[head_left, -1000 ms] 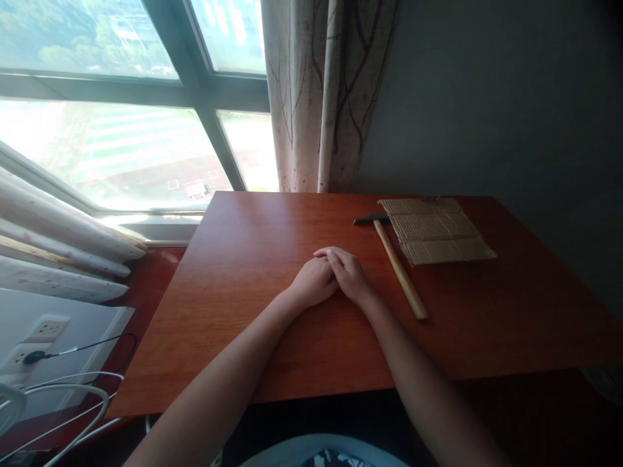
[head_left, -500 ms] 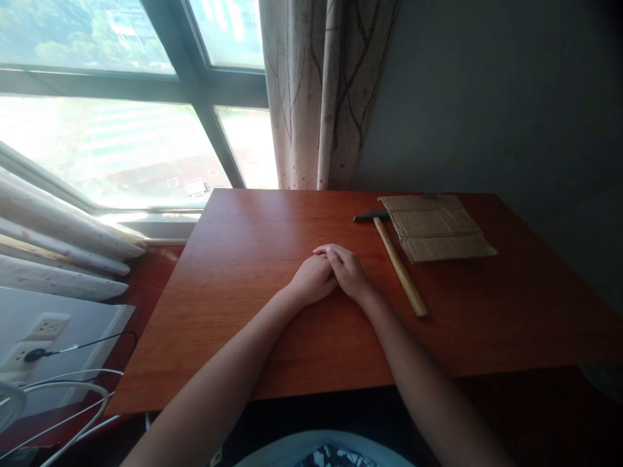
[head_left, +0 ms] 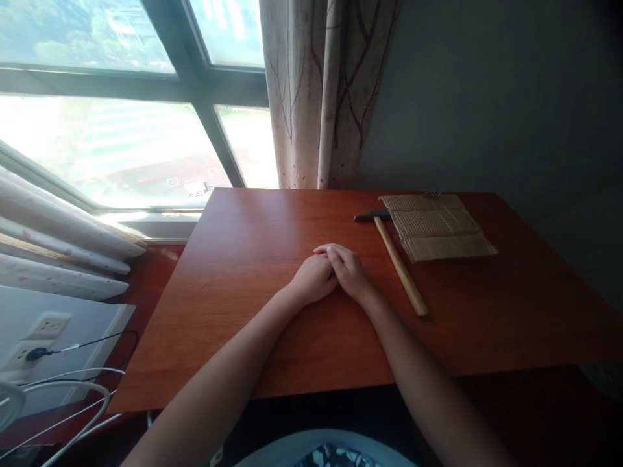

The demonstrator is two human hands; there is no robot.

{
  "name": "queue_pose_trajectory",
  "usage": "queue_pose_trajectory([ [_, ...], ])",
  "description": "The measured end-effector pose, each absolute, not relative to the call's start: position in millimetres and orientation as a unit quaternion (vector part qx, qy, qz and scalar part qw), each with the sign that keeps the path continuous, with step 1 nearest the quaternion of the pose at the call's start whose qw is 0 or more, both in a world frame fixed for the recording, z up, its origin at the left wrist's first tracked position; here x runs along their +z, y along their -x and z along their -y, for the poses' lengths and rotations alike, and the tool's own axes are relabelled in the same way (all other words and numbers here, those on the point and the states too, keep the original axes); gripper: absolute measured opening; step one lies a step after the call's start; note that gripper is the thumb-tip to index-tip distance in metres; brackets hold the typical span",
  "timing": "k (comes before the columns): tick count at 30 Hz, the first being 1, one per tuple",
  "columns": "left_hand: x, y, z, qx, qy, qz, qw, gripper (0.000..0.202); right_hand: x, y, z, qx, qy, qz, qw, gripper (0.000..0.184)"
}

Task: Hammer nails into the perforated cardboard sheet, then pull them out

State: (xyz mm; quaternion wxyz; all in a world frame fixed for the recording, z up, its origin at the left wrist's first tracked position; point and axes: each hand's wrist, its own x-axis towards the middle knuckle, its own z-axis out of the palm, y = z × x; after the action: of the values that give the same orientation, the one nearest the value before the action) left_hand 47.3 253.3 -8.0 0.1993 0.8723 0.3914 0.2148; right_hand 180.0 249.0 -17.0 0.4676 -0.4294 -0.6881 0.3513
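Observation:
My left hand (head_left: 314,279) rests curled on the wooden table (head_left: 233,259), its fingers largely covered by my other hand. Over it lies my right hand (head_left: 351,272), wrapped around it, with the thumb on top. No object shows in either of them. Just right of my hands is a hammer (head_left: 400,264) with a pale wooden handle toward me and a dark head at the far end. A piece of corrugated cardboard (head_left: 440,227) lies beyond the handle and hides part of the hammer head.
Several thin metal pieces (head_left: 432,194) stick out at the cardboard's far edge, too small to name surely. A curtain (head_left: 302,97) hangs behind the table beside a bright window (head_left: 146,143). Cables and a wall socket (head_left: 36,344) are at lower left.

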Motion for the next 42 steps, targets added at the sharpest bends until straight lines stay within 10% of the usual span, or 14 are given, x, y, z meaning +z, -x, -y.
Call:
queue_pose_trajectory([
  [42, -12.4, -46.9, -252.8, 0.213, -0.872, -0.39, 0.203, 0.027, -12.0, -179.8, -246.7, 0.33, 0.434, 0.705, 0.455, 0.041],
])
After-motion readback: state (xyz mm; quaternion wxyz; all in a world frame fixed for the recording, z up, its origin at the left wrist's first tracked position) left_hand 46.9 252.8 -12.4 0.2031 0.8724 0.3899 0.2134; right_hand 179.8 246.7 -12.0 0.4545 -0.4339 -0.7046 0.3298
